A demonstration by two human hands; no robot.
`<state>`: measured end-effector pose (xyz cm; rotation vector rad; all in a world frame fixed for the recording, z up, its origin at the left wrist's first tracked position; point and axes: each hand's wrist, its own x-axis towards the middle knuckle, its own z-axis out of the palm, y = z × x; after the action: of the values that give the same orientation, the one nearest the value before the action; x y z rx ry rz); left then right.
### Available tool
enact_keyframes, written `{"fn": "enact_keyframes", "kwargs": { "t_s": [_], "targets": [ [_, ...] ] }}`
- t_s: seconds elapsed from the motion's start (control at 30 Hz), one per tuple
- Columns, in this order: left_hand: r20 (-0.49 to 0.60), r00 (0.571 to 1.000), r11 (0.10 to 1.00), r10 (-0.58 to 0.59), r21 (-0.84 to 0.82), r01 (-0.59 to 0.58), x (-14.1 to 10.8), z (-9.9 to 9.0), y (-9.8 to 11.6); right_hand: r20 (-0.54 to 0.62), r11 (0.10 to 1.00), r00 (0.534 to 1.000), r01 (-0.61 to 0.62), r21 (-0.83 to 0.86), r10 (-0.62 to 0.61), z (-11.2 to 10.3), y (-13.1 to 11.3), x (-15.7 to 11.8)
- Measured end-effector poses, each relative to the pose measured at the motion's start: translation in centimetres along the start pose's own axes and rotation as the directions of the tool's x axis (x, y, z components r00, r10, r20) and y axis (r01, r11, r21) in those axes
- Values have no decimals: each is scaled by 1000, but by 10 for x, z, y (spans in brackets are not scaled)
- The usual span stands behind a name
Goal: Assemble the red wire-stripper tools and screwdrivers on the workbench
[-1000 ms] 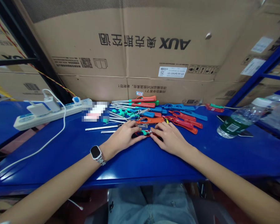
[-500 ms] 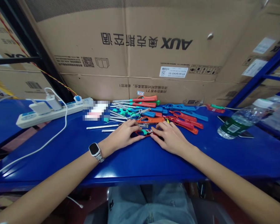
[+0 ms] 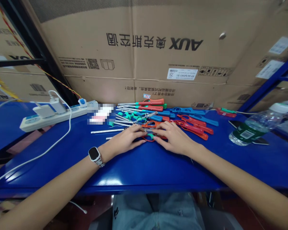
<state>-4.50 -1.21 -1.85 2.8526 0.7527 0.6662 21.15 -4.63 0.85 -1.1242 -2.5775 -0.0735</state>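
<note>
A partly open long-nosed lighter [image 3: 149, 137] with a red body and a green trigger lies on the blue table between my hands. My left hand [image 3: 127, 139] is closed on its left end, over the metal tube. At the other end, my right hand [image 3: 173, 138] pinches the lighter, its fingers bent over the inner parts. Those fingertips hide the small parts they touch. Just beyond my hands lie metal tubes [image 3: 108, 131], green triggers [image 3: 127, 117] and an orange lighter shell [image 3: 151, 124].
Finished-looking red lighters [image 3: 153, 102] lie at the back. Red shells [image 3: 194, 125] and blue shells [image 3: 196, 115] spread to the right. A power strip [image 3: 26, 125] stands left, a water bottle [image 3: 248, 132] right, with a phone [image 3: 261, 141] behind it. A large carton [image 3: 146, 64] closes the back.
My right fingers have shifted slightly left and back over the lighter, covering more of its right part. My left hand keeps its place on the lighter. The view has moved a little.
</note>
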Motion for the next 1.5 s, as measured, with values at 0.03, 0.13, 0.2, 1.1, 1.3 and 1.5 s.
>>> {"fn": "enact_keyframes", "kwargs": {
  "t_s": [0.03, 0.13, 0.2, 1.1, 1.3, 1.5],
  "targets": [
    [-3, 1000, 1000, 11, 23, -10, -1, 0, 0, 7, 999, 1000, 11, 30, -11, 2, 0, 1],
    [-10, 999, 996, 32, 85, -31, -3, -1, 2, -18, 998, 1000, 2, 57, -1, 10, 1, -1],
    [0, 999, 989, 45, 138, -45, -3, -1, 4, -35, 1000, 999, -4, 31, 5, 13, 0, -4],
    [57, 996, 950, 66, 303, -80, -9, -3, 5, 1, 995, 1000, -17, -98, 17, -1, 10, -33],
    [53, 993, 934, 104, 337, -116, -8, -4, 6, 1, 997, 999, -39, -74, 39, -2, 11, -31],
    [67, 992, 915, 104, 384, -122, -8, -5, 7, -16, 997, 999, -39, -66, 38, 0, 13, -29]
  ]
}}
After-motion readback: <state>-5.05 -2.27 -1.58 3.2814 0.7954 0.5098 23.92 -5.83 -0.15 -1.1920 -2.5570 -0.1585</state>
